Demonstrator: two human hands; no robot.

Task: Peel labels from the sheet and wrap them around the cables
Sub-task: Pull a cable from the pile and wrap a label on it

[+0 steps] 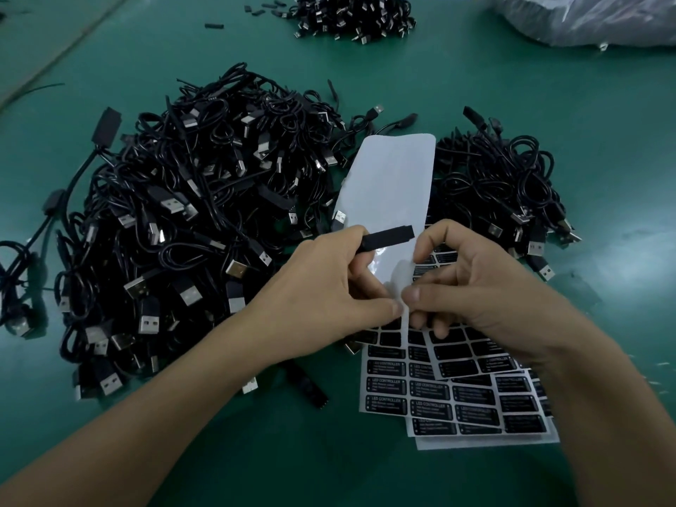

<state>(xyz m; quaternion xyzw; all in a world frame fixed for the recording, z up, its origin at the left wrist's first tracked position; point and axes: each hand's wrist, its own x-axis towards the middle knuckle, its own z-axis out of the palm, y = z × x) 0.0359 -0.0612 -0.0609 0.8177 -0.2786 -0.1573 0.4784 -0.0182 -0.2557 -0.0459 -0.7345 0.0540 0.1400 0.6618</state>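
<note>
My left hand (331,283) grips a black cable controller block (389,237) between its fingers, the block sticking out to the right. The thumb of that hand meets my right hand (472,279) at a curled white backing sheet (391,184), which both hands pinch near its lower part. Below the hands lie sheets of black "LED CONTROLLER" labels (457,397), fanned on the green table. Whether a peeled label sits between my fingertips is hidden.
A big heap of black USB cables (190,221) fills the left of the green table (548,86). A smaller heap (504,192) lies at right, another pile (351,16) at the far edge, and a plastic bag (592,16) at the top right.
</note>
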